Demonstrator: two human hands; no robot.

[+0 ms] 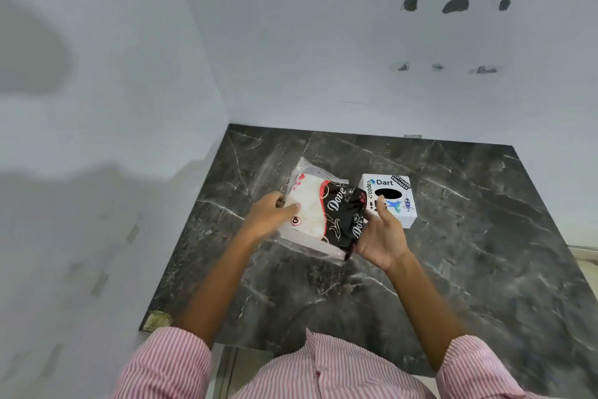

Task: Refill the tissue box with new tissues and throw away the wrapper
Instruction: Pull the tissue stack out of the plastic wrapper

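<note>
Both hands, left (271, 215) and right (383, 234), grip the Dove tissue pack (326, 216) above the tabletop (453, 269), beside the white tissue box (396, 201).

Both hands (326, 227) gripping tissue pack (323, 214), tissue box (393, 199) beside, marble counter (453, 269)
</note>
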